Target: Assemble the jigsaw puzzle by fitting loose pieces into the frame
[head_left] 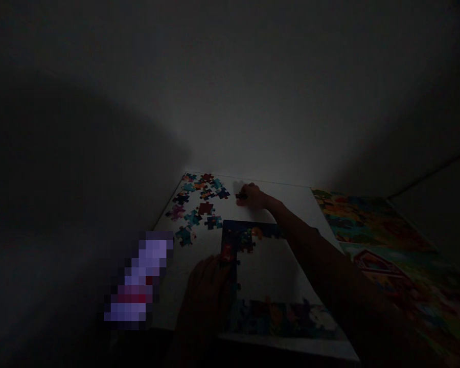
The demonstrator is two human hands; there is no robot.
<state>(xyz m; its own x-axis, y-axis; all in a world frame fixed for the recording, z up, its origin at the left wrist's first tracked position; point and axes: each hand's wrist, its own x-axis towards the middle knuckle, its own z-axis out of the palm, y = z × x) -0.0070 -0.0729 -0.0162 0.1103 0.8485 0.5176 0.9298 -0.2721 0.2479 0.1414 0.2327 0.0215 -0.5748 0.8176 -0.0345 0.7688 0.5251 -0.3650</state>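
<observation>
Right hand (254, 197) is reaching past the jigsaw border (249, 227) to a dark puzzle piece (240, 196) at its fingertips, upper middle of view, too dim to tell if it's pinching, with the left hand (205, 291) sitting farther off.

A white table (291, 197) is seen in dim light, with loose jigsaw pieces (199, 197) of many colours scattered across its far corner. A partly assembled puzzle border (230, 240) is laid flat nearer the middle, with the white top left showing inside it. A brightly printed puzzle picture (383, 245) is spread just beside the table's right edge
</observation>
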